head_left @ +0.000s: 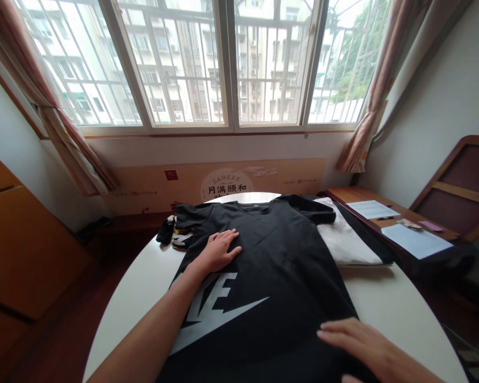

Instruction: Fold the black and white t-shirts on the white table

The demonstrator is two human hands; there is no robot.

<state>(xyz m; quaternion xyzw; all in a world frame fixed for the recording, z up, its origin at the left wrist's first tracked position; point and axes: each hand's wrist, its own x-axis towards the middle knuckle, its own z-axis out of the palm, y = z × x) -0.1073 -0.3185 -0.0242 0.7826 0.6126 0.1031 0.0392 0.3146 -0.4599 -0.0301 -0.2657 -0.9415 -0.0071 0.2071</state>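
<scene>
Looking out through a wide barred window (231, 64) toward pale apartment blocks, with tied-back curtains (377, 90) hanging at both sides and a tan printed wall panel (219, 186) running beneath the sill. Off to the right, a wooden side table (383, 210) carrying papers (371, 209), a pen (385, 217) and a small pink note (431, 226). Nearer, filling the middle of the view, a round white table (387, 298) with a black T-shirt (271, 266) lying spread out flat on it, collar toward the window, large white logo (211, 308) showing on the front. Tucked along the shirt's right edge, a folded white cloth (345, 239); just beyond the left sleeve, a bundle of dark and yellow clothes (171, 231). Resting flat on the chest of the shirt, the left hand (217, 252) — open, not gripping. Lying open at the lower right of the shirt, the right hand (367, 346), its fingers (335, 332) touching the fabric — both hands well apart, neither clamped on anything.
</scene>
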